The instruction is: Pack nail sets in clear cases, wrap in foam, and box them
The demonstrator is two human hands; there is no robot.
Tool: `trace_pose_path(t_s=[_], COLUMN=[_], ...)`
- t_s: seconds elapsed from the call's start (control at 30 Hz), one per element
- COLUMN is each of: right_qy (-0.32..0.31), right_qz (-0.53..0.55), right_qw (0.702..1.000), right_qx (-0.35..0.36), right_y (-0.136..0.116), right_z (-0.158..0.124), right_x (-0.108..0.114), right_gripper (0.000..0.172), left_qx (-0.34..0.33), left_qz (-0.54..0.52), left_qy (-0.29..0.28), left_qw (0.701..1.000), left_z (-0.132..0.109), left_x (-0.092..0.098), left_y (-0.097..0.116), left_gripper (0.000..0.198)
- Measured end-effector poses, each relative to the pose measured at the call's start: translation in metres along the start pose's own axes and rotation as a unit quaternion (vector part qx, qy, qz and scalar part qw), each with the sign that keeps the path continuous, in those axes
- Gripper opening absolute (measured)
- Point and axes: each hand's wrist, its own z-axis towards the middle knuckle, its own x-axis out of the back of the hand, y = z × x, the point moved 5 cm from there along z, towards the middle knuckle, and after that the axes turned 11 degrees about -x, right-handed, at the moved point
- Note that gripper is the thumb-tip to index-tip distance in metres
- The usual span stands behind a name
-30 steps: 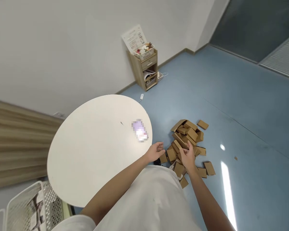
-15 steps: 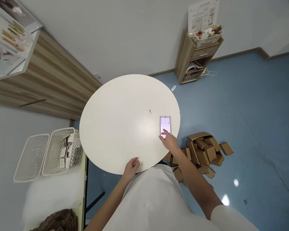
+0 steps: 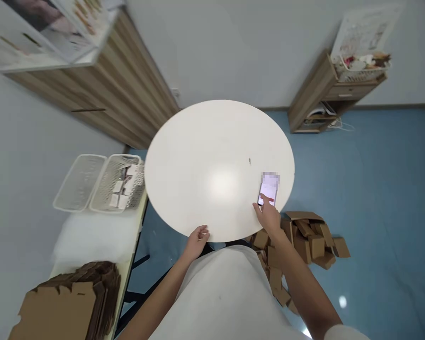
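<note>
A smartphone [image 3: 269, 189] with a lit screen lies on the right part of a white oval table [image 3: 194, 146]; its upper end is blurred out. My right hand [image 3: 270, 218] is over the phone's lower end, index finger stretched onto the screen beside a red bar, thumb out at the phone's left side. It does not grasp the phone. At the near edge of the table rests my left hand [image 3: 197, 242], empty, its fingers loosely bent and a little apart. A small dark mark [image 3: 250, 161] shows on the tabletop above the phone.
Left of the table, a side table bears a white basket [image 3: 101, 200] of small packs and stacked flat cardboard [image 3: 56, 307]. Brown boxes [image 3: 317, 245] lie on the floor at right. A wooden cabinet [image 3: 134, 80] and a small shelf unit [image 3: 313, 101] stand at the wall.
My view has turned left, so the table and phone appear farther right and more stacked cardboard shows. My right index finger stays on the phone; my left hand stays at the table's edge.
</note>
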Motion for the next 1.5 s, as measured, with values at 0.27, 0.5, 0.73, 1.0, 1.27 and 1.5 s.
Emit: trace_pose_path(t_s=[0.27,0.5,0.73,1.0,1.27,1.5], right_qy=[0.012,-0.062,-0.103,-0.121,-0.180,-0.232], right_qz=[0.026,-0.039,-0.151,-0.237,-0.266,-0.262], right_qw=[0.998,0.984,0.934,0.866,0.821,0.808], right_qx=[0.063,0.165,0.307,0.424,0.472,0.475], right_y=[-0.045,-0.120,-0.215,-0.311,-0.363,-0.426], right_z=[-0.068,-0.141,-0.187,-0.219,-0.227,-0.191], right_x=[-0.036,-0.106,-0.146,-0.180,-0.212,-0.224], right_gripper=[0.049,0.041,0.036,0.036,0.040,0.040], left_qx=[-0.090,-0.055,-0.059,-0.078,-0.049,0.004], left_qz=[-0.006,-0.036,-0.132,-0.181,-0.205,-0.175], left_qy=[-0.018,0.044,0.160,0.283,0.325,0.291], left_qw=[0.996,0.997,0.976,0.939,0.922,0.941], left_z=[-0.022,-0.064,-0.111,-0.132,-0.126,-0.090], left_x=[0.061,0.141,0.204,0.249,0.285,0.331], left_y=[-0.002,-0.091,-0.141,-0.152,-0.152,-0.129], left_gripper=[0.049,0.051,0.047,0.041,0.043,0.043])
